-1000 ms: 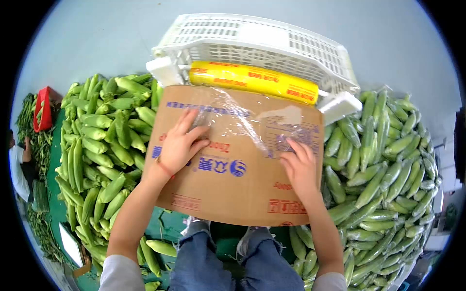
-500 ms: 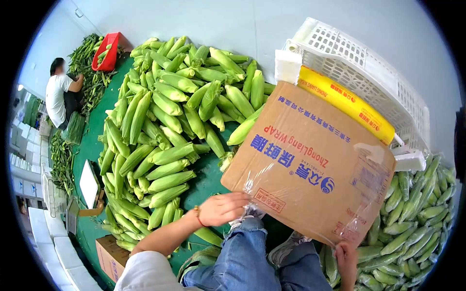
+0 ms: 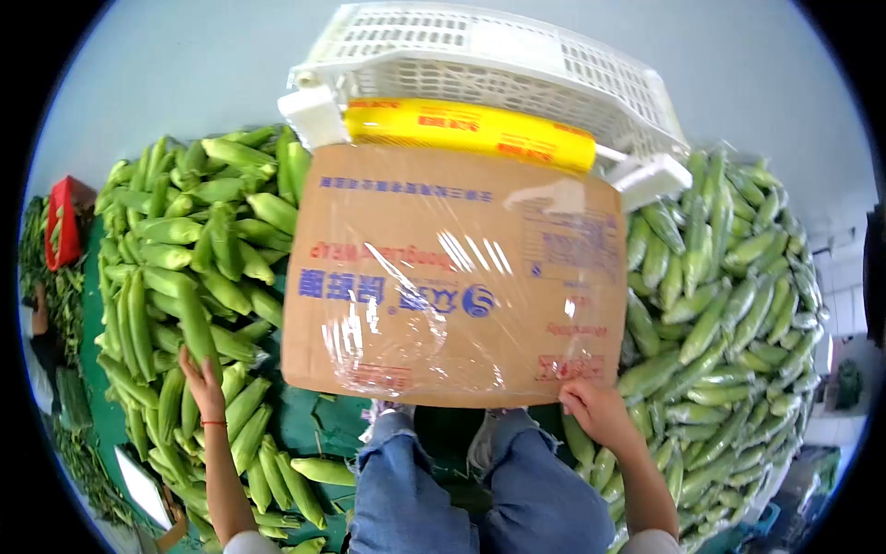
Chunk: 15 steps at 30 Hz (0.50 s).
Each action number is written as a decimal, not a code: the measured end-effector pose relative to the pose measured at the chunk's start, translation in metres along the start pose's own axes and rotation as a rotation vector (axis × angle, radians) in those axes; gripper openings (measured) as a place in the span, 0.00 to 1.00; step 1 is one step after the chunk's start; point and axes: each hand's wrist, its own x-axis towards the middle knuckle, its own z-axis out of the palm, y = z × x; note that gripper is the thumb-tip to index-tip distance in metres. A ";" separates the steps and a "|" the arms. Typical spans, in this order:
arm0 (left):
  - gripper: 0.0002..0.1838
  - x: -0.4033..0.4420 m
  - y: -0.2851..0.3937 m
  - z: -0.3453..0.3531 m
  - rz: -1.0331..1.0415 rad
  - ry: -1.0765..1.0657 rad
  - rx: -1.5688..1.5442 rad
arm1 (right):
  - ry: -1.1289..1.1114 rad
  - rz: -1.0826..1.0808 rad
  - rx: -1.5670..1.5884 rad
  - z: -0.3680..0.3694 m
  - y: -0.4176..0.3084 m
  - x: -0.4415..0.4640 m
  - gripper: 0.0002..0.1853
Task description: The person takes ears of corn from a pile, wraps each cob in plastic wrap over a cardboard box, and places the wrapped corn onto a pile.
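Note:
At the left heap of green-husked corn, my left hand [image 3: 207, 386] has its fingers closed around the lower end of an ear of corn [image 3: 196, 323]. A cardboard box [image 3: 415, 360] stands in front of my knees, its top covered by a sheet of clear plastic wrap [image 3: 461, 251]. My right hand [image 3: 591, 408] is closed at the box's near right corner, pinching the edge of the wrap. Behind the box, a yellow roll of plastic wrap [image 3: 471, 127] is held between two white foam blocks, the left block [image 3: 314, 116] and the right block [image 3: 651, 180].
A white plastic crate [image 3: 517, 42] leans behind the roll. Wrapped corn [image 3: 720, 314] is piled high on the right. Far left are a red basket [image 3: 65, 222], a white scale [image 3: 143, 485] and part of another person [image 3: 40, 360]. The floor [image 3: 314, 425] is green.
My view has turned left to right, facing the box squarely. My left hand has left the box's near edge and reached to the corn heap. My right hand stays at the near right corner.

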 end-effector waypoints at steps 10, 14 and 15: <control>0.27 -0.069 0.348 0.149 1.135 -0.631 0.399 | -0.065 0.057 0.104 -0.018 -0.036 -0.007 0.05; 0.28 -0.056 0.347 0.181 1.085 -0.858 0.332 | 0.161 -0.046 0.928 -0.027 -0.037 0.029 0.09; 0.27 -0.058 0.347 0.184 1.168 -0.734 0.294 | 0.283 -0.081 0.824 -0.016 -0.050 0.062 0.12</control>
